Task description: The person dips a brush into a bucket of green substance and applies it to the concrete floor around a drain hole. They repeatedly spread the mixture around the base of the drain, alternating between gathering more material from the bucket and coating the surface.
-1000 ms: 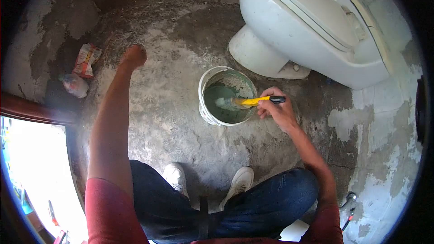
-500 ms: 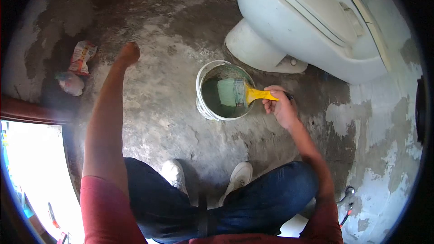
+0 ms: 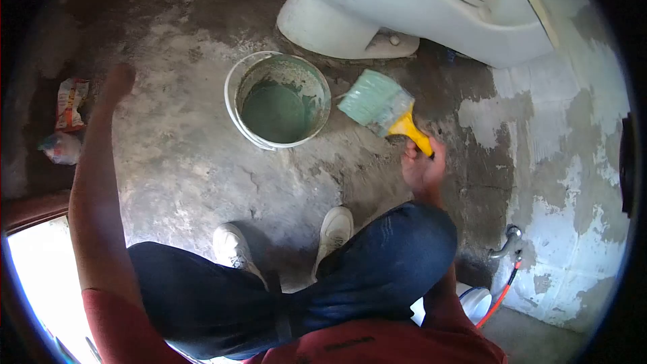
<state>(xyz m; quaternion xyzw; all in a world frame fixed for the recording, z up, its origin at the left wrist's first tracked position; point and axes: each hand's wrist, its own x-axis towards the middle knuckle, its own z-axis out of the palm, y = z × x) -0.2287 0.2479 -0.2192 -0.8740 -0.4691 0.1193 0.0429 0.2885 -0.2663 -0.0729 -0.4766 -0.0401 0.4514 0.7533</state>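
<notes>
My right hand [image 3: 424,167] grips the yellow handle of a wide paintbrush [image 3: 377,102]. Its bristles are loaded with pale green, wet coating and point up and left, in the air to the right of the bucket. A white bucket [image 3: 232,104] stands on the floor, its inside walls smeared and grey-green liquid coating [image 3: 275,113] in the bottom. The bucket's handle lies down against its left side. My left hand [image 3: 120,82] is stretched out over the floor at the left, rounded and blurred, with its fingers not distinguishable. It is nearest to a crumpled packet.
A white toilet [image 3: 404,10] stands beyond the bucket. The crumpled packet [image 3: 70,104] and a plastic bag [image 3: 60,147] lie at the left. A tap [image 3: 509,241] with a red hose [image 3: 500,303] is on the patchy right wall [image 3: 559,229]; another white bucket [image 3: 477,302] is below it.
The paintbrush has come out of the bucket to its right, still in my right hand, bristles tilted upward. My view has shifted right, so the bucket, toilet and left arm appear farther left.
</notes>
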